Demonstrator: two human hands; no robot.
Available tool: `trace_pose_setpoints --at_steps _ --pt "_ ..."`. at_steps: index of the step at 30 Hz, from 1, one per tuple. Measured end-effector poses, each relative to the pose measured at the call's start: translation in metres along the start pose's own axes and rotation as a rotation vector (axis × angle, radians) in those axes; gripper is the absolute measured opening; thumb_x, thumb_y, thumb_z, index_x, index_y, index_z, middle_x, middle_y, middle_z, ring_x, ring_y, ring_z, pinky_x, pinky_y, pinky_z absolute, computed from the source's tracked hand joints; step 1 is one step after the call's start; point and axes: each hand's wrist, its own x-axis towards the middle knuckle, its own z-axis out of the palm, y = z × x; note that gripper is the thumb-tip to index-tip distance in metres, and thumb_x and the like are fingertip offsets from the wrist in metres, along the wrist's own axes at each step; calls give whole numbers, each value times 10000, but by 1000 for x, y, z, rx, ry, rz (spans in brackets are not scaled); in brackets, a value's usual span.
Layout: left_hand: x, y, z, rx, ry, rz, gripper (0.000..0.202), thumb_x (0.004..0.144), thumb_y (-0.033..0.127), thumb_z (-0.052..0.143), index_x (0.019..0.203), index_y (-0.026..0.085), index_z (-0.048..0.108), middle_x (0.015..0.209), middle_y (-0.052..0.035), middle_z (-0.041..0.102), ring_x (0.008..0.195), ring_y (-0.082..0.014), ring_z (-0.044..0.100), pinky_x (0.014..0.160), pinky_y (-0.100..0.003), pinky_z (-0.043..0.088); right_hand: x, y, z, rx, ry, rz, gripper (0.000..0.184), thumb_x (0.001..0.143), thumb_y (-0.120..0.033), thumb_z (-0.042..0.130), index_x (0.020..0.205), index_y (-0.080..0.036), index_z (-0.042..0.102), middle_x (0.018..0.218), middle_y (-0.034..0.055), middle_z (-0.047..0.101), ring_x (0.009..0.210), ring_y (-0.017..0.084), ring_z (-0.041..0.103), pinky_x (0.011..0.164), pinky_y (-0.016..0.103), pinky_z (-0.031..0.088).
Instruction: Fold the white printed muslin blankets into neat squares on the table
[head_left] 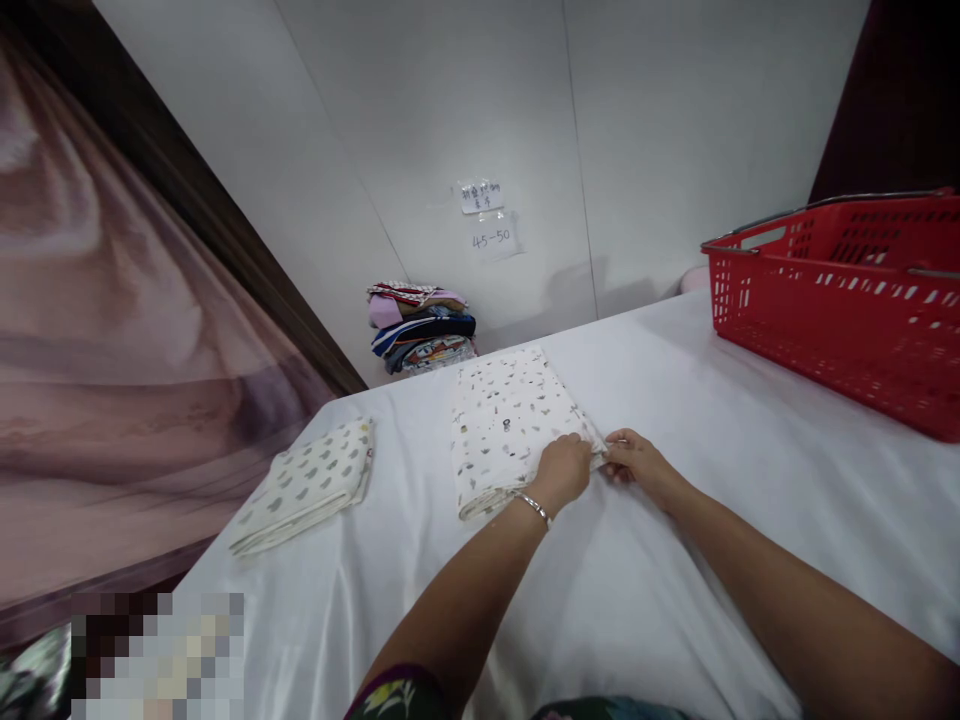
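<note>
A folded white cloth with small printed figures (504, 420) lies in the middle of the white-covered table (675, 560). My left hand (561, 470), with a silver bracelet at the wrist, rests on its near right corner with fingers curled over the fabric. My right hand (636, 460) pinches the same corner's edge from the right side. Both hands touch the cloth and sit close together.
A second folded cloth with grey-green spots (307, 485) lies at the left of the table. A stack of folded colourful fabrics (421, 328) stands at the far edge by the wall. A red plastic basket (847, 305) sits at the right. A pink curtain (112, 330) hangs on the left.
</note>
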Motion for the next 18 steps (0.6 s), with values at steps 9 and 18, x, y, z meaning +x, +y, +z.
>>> trace_pose_setpoints --at_steps 9,18 --pt "-1 -5 -6 -112 -44 16 305 933 280 303 920 157 582 947 -68 571 865 -164 549 752 -275 442 -3 -2 2 -11 -8 1 242 668 -194 629 822 -206 442 545 -43 550 464 96 516 437 208 433" --pt "0 -4 -5 -105 -37 43 320 921 259 294 912 148 594 922 -80 569 864 -184 548 757 -298 447 -3 -2 0 -44 -25 10 247 712 -256 615 886 -197 450 551 -20 580 485 111 535 455 218 441"
